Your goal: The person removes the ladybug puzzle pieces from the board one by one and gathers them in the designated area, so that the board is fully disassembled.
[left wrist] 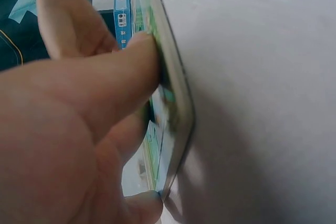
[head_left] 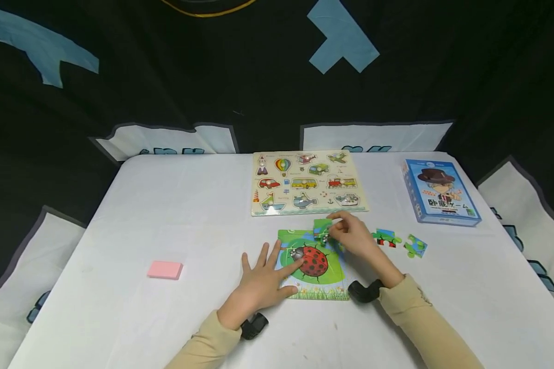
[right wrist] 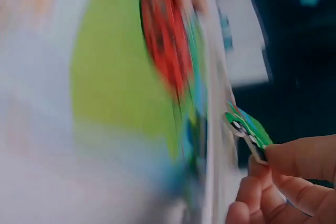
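A ladybug jigsaw puzzle (head_left: pixel 323 293) lies on the white table before me. My left hand (head_left: pixel 260 284) rests on its left side with spread fingers, one reaching onto the ladybug picture. The left wrist view shows the thumb (left wrist: pixel 131 61) on the edge of the board. My right hand (head_left: pixel 354 237) pinches a green puzzle piece (head_left: pixel 321 226) above the board's upper right part. Up close, that piece (right wrist: pixel 249 129) sits tilted between thumb and fingertips, lifted off the board. Two loose puzzle pieces, one with red (head_left: pixel 386 238) and one green and blue (head_left: pixel 415 246), lie right of the right hand.
Behind the jigsaw lies a wooden vehicle puzzle board (head_left: pixel 283 197). A blue game box (head_left: pixel 443 192) stands at the back right, and a pink block (head_left: pixel 164 270) lies to the left. Dark cloth (head_left: pixel 203 77) hangs beyond the table (head_left: pixel 97 287).
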`<state>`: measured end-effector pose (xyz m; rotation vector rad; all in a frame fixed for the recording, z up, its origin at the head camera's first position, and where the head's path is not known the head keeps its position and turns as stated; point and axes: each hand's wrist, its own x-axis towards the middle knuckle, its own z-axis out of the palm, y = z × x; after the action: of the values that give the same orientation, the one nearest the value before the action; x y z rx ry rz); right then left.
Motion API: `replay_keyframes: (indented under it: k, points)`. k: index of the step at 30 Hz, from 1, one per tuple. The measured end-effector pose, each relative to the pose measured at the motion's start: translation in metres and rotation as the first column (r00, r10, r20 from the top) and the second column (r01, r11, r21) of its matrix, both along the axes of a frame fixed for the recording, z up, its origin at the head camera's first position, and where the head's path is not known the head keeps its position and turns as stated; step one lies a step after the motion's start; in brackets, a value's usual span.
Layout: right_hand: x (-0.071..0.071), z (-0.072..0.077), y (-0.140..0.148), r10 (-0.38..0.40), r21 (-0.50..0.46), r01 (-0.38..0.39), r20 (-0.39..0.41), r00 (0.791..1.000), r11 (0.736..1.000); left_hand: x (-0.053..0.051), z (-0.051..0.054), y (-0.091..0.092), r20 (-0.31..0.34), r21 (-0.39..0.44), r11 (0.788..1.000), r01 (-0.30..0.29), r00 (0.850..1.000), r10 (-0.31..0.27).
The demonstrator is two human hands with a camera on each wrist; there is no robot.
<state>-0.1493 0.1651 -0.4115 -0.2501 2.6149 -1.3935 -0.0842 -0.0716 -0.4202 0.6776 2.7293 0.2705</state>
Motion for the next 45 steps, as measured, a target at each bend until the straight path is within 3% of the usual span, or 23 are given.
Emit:
replay_keyframes:
  k: [4,7,13,18,22,27,30,33,37,45]
  points:
    - [0.001,0.002,0.039,-0.065,0.082,0.065,0.002,0.998,0.995,0.001,0.001,0.0,0.008,-0.003,1.0,-0.002,1.0,0.002]
    - [0.003,0.0,0.055,-0.104,0.2,0.106,-0.022,0.994,0.974,0.001,0.002,-0.001,0.012,-0.004,1.0,-0.003,1.0,0.003]
    - [0.003,-0.004,0.058,-0.134,0.369,0.144,-0.054,0.99,0.918,0.0,0.001,0.0,0.004,-0.008,1.0,0.001,1.0,-0.001]
    - [0.002,-0.005,0.057,-0.118,0.421,0.131,-0.058,0.991,0.898,-0.001,0.0,0.001,0.001,-0.009,1.0,0.0,1.0,0.0]
    - [0.006,-0.005,0.052,-0.063,0.395,0.096,-0.096,0.993,0.914,0.0,0.001,0.0,0.005,-0.003,1.0,-0.005,1.0,0.005]
    - [0.023,-0.005,0.042,0.139,0.313,-0.092,-0.129,0.982,0.945,0.001,0.001,0.001,0.009,0.004,1.0,-0.006,1.0,0.006]
    - [0.034,-0.006,0.034,0.26,0.318,-0.204,-0.144,0.955,0.926,0.001,0.002,0.001,0.006,0.001,1.0,-0.004,1.0,0.004]
    - [0.04,-0.009,0.029,0.332,0.361,-0.258,-0.157,0.93,0.896,0.001,0.002,0.002,0.005,-0.003,1.0,-0.002,1.0,0.002]
    - [0.043,-0.011,0.025,0.342,0.385,-0.257,-0.17,0.924,0.886,0.001,0.002,0.002,0.0,-0.011,1.0,-0.003,1.0,0.003]
    - [0.044,-0.012,0.022,0.305,0.345,-0.232,-0.174,0.936,0.91,0.0,0.001,0.003,0.006,-0.007,1.0,-0.005,1.0,0.005]
